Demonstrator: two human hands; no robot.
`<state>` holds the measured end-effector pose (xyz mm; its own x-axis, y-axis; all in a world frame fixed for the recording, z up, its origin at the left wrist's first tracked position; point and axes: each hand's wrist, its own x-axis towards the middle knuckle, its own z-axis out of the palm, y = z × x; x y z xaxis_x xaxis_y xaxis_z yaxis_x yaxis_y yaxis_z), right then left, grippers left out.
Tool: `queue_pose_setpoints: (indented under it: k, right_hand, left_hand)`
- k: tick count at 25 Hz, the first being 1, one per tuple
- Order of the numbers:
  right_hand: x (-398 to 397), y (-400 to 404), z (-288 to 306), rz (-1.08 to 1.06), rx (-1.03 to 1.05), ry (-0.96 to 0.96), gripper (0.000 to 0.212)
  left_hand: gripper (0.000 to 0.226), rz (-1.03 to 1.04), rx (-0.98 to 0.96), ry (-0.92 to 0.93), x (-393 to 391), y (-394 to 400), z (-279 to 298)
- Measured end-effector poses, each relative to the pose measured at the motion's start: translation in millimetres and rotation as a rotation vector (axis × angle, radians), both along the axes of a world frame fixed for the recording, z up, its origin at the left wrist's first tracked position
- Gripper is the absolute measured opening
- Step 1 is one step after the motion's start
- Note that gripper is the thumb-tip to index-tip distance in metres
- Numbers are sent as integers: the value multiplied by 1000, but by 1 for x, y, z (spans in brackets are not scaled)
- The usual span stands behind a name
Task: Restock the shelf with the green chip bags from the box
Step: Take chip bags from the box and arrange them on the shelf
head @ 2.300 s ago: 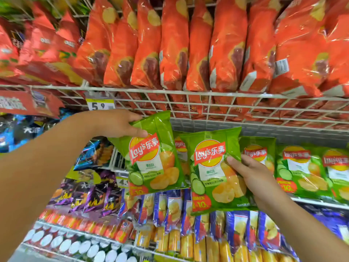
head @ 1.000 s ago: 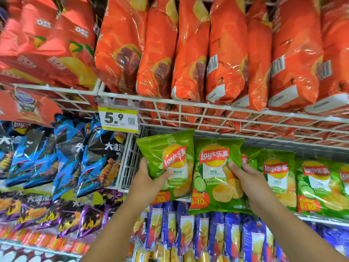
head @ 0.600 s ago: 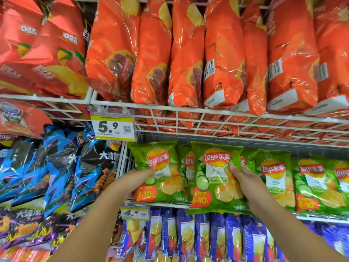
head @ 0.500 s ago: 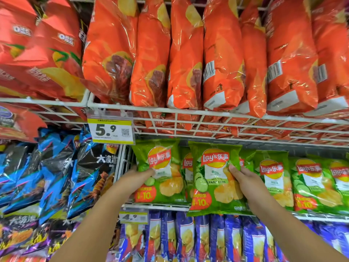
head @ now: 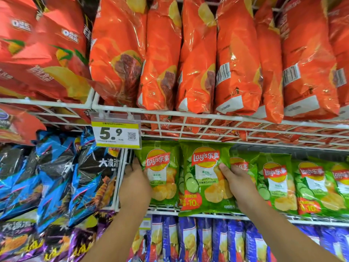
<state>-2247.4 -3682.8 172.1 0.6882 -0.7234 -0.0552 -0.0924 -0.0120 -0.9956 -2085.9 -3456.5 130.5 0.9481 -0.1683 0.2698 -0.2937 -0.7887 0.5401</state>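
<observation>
Two green Lay's chip bags stand upright at the left end of the middle wire shelf [head: 207, 214]. My left hand [head: 135, 184] holds the left edge of the left green bag [head: 160, 173], thumb on its front, fingers hidden behind it. My right hand [head: 236, 180] grips the right edge of the second green bag [head: 204, 178], thumb on its front; that bag's bottom hangs over the shelf's front wire. More green bags [head: 275, 182] fill the row to the right. The box is out of view.
Large orange chip bags [head: 196, 59] crowd the wire shelf above. A yellow 5.9 price tag [head: 116, 133] hangs just above the left bag. Blue and black bags [head: 56, 176] sit behind a wire divider on the left. Purple-blue bags [head: 188, 241] line the shelf below.
Both bags went from mid-air into the shelf row. The left bag now stands upright against the divider, and my left hand has slid to its left edge.
</observation>
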Motion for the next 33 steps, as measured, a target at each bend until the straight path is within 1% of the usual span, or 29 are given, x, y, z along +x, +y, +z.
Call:
queue_pose_setpoints:
  k: [1, 2, 4, 5, 6, 8, 10, 13, 15, 16, 18, 19, 20, 22, 23, 24, 26, 28, 29, 31, 33]
  right_hand:
    - [2, 2, -1, -2, -10, -1, 19]
    - [3, 5, -1, 2, -24, -5, 20]
    - [6, 9, -3, 10, -40, -5, 22]
    - [8, 10, -5, 5, -36, -5, 22]
    - [10, 12, -6, 3, -34, -10, 22]
    - [16, 12, -7, -12, -67, 27, 26]
    - [20, 8, -11, -44, -104, 77, 27]
    - [18, 1, -17, -44, -143, 88, 23]
    - [20, 0, -20, -24, -186, 124, 27]
    - [23, 2, -21, -19, -243, 158, 29]
    - [29, 11, -23, -45, -395, 232, 38]
    - [31, 16, -27, -55, -428, 227, 41]
    - [33, 20, -31, -57, -466, 199, 39]
    - [33, 27, -33, -56, -552, 176, 26]
    - [33, 29, -30, -39, -554, 182, 22]
    - [33, 26, -31, -25, -537, 186, 21]
    - [31, 22, -29, 25, -439, 143, 23]
    - [31, 19, -25, 58, -387, 120, 31]
    - [32, 20, -22, 68, -380, 115, 32]
    - [34, 20, -17, 74, -377, 95, 24]
    - [37, 25, -10, 54, -379, 93, 16]
  left_hand:
    - [66, 3, 35, -26, -4, 0, 5]
    - [70, -18, 71, -113, -9, 0, 6]
    - [69, -127, 103, -335, -14, 2, 5]
    - [68, -189, 123, -402, -12, 2, 5]
    - [72, -247, 169, -415, -7, 2, 4]
    - [89, -368, 326, -345, 8, -2, 7]
    - [100, -441, 470, -258, 24, -6, 3]
    - [107, -426, 609, -113, 43, -9, -1]
    - [113, -403, 701, -20, 50, -10, 2]
    - [115, -391, 726, -4, 51, -12, 3]
    - [116, -380, 757, -28, 50, -15, 4]
    - [115, -386, 765, -51, 50, -16, 2]
    - [116, -391, 760, -63, 50, -17, -1]
    - [120, -406, 743, -59, 51, -16, -1]
    - [119, -418, 729, -64, 52, -15, -1]
    - [117, -433, 722, -68, 51, -13, 0]
    - [112, -450, 677, -78, 45, -11, -1]
    - [108, -457, 564, -91, 35, -4, -3]
    - [103, -463, 496, -67, 28, 2, -6]
    - [91, -475, 329, 4, 13, 16, -14]
    - [83, -481, 199, 3, 1, 29, -16]
